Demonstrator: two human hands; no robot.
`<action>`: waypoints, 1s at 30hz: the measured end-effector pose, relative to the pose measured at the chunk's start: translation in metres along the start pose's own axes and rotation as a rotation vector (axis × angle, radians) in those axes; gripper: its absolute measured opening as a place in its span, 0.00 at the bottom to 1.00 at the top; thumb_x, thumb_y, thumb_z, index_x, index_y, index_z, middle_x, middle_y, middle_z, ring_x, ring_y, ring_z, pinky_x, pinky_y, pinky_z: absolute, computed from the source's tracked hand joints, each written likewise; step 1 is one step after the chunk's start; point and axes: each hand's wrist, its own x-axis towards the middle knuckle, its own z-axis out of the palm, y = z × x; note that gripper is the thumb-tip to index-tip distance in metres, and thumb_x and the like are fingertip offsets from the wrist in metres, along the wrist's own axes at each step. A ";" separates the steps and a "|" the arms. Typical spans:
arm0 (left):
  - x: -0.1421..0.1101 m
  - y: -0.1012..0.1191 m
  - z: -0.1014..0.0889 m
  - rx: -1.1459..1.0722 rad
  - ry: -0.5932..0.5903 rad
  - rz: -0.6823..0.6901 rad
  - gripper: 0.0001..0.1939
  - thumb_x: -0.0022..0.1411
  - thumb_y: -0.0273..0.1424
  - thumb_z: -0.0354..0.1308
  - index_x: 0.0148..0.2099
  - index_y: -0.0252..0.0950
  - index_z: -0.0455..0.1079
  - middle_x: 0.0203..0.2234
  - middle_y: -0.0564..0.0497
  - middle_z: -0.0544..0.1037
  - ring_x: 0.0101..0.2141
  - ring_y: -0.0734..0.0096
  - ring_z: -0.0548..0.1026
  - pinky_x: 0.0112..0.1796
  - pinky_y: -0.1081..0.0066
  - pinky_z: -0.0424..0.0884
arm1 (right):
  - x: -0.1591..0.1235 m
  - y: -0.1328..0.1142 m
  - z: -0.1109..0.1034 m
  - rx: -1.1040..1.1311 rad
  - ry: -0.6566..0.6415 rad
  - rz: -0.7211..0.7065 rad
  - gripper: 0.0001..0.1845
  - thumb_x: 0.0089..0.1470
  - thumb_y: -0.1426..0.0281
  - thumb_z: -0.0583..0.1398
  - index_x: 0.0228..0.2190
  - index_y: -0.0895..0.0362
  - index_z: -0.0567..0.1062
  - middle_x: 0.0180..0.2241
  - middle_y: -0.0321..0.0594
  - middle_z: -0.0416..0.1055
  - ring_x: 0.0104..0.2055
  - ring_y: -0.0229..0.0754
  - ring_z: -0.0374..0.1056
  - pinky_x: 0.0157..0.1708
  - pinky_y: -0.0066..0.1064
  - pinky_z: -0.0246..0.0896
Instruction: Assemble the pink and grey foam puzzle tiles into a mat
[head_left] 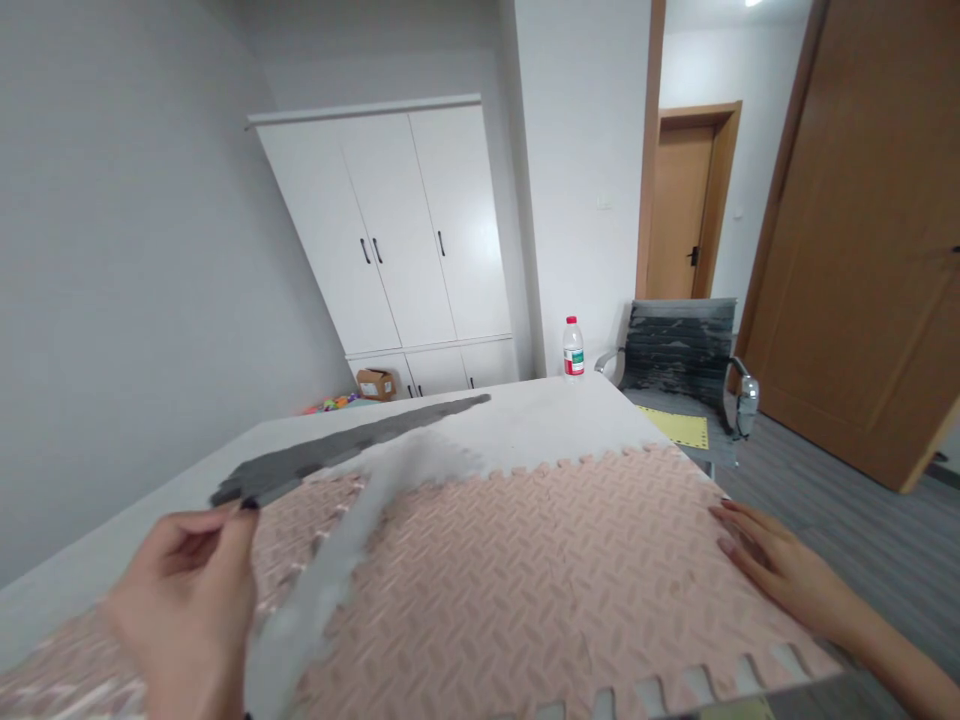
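My left hand (187,600) is at the lower left with its fingers pinched on the end of a dark grey foam edge strip (352,450) that runs away toward the middle of the table. A second, lighter grey strip (330,570), blurred by motion, slants across in front of that hand. My right hand (780,565) lies flat with fingers stretched out on the right edge of a pink interlocking foam mat (540,570). A white foam mat (540,425) joins the pink one at its far toothed edge.
A water bottle (573,348) stands at the table's far edge. A grey office chair (679,370) with a yellow sheet (679,428) on its seat is at the right. A white wardrobe (405,235), a small cardboard box (376,383) and wooden doors (862,230) stand behind.
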 end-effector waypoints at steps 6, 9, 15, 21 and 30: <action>0.008 0.114 0.076 -0.512 -0.091 0.198 0.08 0.61 0.35 0.50 0.32 0.36 0.60 0.32 0.54 0.71 0.39 0.69 0.72 0.45 0.67 0.66 | 0.000 0.003 0.003 -0.018 -0.004 0.004 0.29 0.59 0.52 0.48 0.56 0.55 0.64 0.59 0.44 0.55 0.59 0.47 0.54 0.59 0.42 0.51; 0.000 0.150 0.129 -0.525 -0.209 0.304 0.08 0.63 0.33 0.44 0.33 0.35 0.60 0.31 0.51 0.71 0.37 0.71 0.71 0.41 0.71 0.66 | 0.001 0.003 0.004 -0.012 -0.008 0.010 0.28 0.60 0.53 0.48 0.56 0.55 0.65 0.59 0.44 0.56 0.59 0.46 0.55 0.59 0.42 0.51; -0.016 0.165 0.223 -0.421 -0.486 0.520 0.03 0.57 0.30 0.49 0.31 0.36 0.63 0.28 0.55 0.71 0.31 0.74 0.69 0.36 0.75 0.63 | 0.001 -0.005 0.000 -0.001 -0.004 0.036 0.27 0.60 0.53 0.48 0.55 0.53 0.65 0.59 0.42 0.56 0.58 0.46 0.55 0.59 0.43 0.50; -0.025 0.137 0.267 -0.228 -0.688 0.635 0.03 0.54 0.27 0.52 0.28 0.38 0.64 0.27 0.53 0.73 0.31 0.71 0.70 0.34 0.74 0.62 | 0.002 -0.006 -0.001 0.010 -0.013 0.055 0.28 0.60 0.53 0.47 0.55 0.54 0.65 0.59 0.42 0.54 0.59 0.45 0.54 0.60 0.43 0.48; -0.030 0.124 0.290 0.020 -0.760 0.692 0.06 0.57 0.30 0.51 0.32 0.39 0.69 0.31 0.51 0.76 0.33 0.68 0.73 0.34 0.72 0.63 | 0.001 -0.010 -0.002 0.013 0.027 0.055 0.27 0.59 0.53 0.48 0.54 0.51 0.66 0.59 0.40 0.55 0.59 0.47 0.54 0.59 0.43 0.51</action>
